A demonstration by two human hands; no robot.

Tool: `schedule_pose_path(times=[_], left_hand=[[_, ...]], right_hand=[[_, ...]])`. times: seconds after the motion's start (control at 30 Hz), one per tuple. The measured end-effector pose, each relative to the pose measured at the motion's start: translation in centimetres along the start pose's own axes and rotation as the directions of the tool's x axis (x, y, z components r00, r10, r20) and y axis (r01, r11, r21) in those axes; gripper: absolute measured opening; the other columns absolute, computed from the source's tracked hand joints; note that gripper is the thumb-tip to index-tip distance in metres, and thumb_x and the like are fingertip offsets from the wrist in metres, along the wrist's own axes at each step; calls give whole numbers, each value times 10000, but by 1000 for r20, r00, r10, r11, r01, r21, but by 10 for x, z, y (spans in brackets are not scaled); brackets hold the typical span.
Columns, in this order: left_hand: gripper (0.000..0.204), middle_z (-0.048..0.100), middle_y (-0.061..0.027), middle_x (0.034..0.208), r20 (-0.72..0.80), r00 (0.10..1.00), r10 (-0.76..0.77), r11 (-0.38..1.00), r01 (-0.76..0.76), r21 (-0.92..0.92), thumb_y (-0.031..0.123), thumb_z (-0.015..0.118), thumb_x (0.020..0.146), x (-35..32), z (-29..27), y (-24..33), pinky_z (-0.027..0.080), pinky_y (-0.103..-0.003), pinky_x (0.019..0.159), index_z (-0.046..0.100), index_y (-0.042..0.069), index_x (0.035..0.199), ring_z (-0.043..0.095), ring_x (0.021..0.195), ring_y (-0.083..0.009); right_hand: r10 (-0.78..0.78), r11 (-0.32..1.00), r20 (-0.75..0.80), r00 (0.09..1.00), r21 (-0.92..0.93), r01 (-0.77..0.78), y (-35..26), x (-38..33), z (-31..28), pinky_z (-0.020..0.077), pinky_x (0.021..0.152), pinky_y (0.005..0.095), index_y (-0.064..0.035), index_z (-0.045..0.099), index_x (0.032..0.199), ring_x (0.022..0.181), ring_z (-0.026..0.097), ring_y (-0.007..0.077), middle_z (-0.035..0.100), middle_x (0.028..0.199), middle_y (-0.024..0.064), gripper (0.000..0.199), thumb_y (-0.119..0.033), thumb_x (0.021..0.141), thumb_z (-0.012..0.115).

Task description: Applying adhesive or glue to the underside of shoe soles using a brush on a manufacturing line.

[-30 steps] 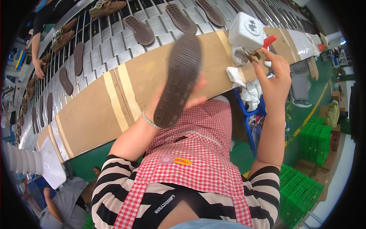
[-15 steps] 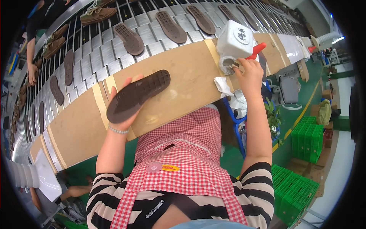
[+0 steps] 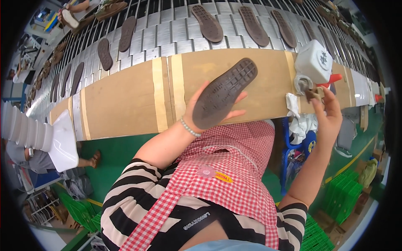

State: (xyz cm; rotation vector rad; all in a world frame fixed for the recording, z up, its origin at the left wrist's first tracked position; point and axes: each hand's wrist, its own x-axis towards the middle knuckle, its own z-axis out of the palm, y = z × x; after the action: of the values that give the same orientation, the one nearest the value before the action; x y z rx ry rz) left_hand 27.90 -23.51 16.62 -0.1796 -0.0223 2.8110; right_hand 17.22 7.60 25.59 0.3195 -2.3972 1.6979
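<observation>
A dark brown shoe sole (image 3: pixel 226 93) lies tilted across my left hand (image 3: pixel 193 109), its gridded hollow side up. My left thumb and fingers hold it by the edges above the cardboard-covered bench (image 3: pixel 125 100). At the right, my right hand (image 3: pixel 330 109) is closed, pinching a small brown and tan piece (image 3: pixel 314 95), which looks like a scrap of cloth or sponge. Just behind that piece stands a clear round cup (image 3: pixel 302 83). Beside the cup is a white plastic container (image 3: pixel 314 62) with a red part (image 3: pixel 335 78).
Beyond the bench, a slatted metal conveyor (image 3: pixel 163 31) carries several brown soles (image 3: pixel 208 24). White crumpled paper (image 3: pixel 301 123) hangs at the bench's right edge over a blue frame (image 3: pixel 286 154). A white ribbed duct (image 3: pixel 29 125) stands at left. Green crates (image 3: pixel 343 194) sit at lower right.
My right hand has come away from the cup with the small piece. The sole in my left hand has turned more upright. My view has shifted left, and the conveyor soles show in different places.
</observation>
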Motion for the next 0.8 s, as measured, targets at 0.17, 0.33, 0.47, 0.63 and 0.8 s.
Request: schedule_pose_path(times=[0.17, 0.33, 0.47, 0.63, 0.8], left_hand=[[530, 395, -171, 1558, -21, 1000, 20, 997, -18, 75, 377, 346, 1078, 11, 17, -15, 282, -647, 1164, 414, 67, 1502, 326, 1467, -361], [553, 494, -231, 1452, 180, 984, 0, 958, -52, 283, 371, 340, 1081, 11, 23, -23, 516, -451, 1037, 412, -5, 1479, 500, 1344, -332], [567, 515, -232, 1429, 142, 988, -62, 996, 52, 73, 385, 325, 1081, 11, 27, -27, 498, -434, 1059, 410, -8, 1481, 547, 1292, -314], [550, 538, -220, 1410, 21, 1000, -22, 980, 17, 201, 371, 322, 1082, 10, 33, -32, 516, -420, 1037, 425, -6, 1470, 596, 1231, -303], [508, 548, -227, 1390, 73, 996, -58, 993, 49, 110, 313, 318, 1087, 10, 41, -36, 508, -426, 1049, 443, -20, 1449, 577, 1249, -309]], right_hand=[[-425, 862, 281, 860, -164, 480, -70, -48, 70, 490, 961, 400, -62, 691, 1134, 1125, 635, 316, 695, 1057, 99, 464, 8, 685, 785], [-561, 755, 362, 744, -144, 640, -71, -57, 93, 472, 962, 460, -75, 702, 1107, 1099, 632, 312, 694, 1014, 57, 500, 1, 619, 781], [-615, 703, 413, 671, -99, 705, -68, -63, 100, 462, 977, 485, -87, 713, 1076, 1097, 632, 295, 696, 1002, 41, 477, -29, 607, 771], [-615, 710, 473, 631, -15, 704, -73, -70, 94, 455, 987, 500, -90, 720, 1049, 1098, 629, 284, 703, 995, 35, 449, -50, 605, 776], [-604, 698, 500, 621, -43, 715, -72, -71, 92, 443, 1004, 510, -96, 720, 1052, 1105, 627, 271, 704, 1020, 25, 450, -76, 608, 788]])
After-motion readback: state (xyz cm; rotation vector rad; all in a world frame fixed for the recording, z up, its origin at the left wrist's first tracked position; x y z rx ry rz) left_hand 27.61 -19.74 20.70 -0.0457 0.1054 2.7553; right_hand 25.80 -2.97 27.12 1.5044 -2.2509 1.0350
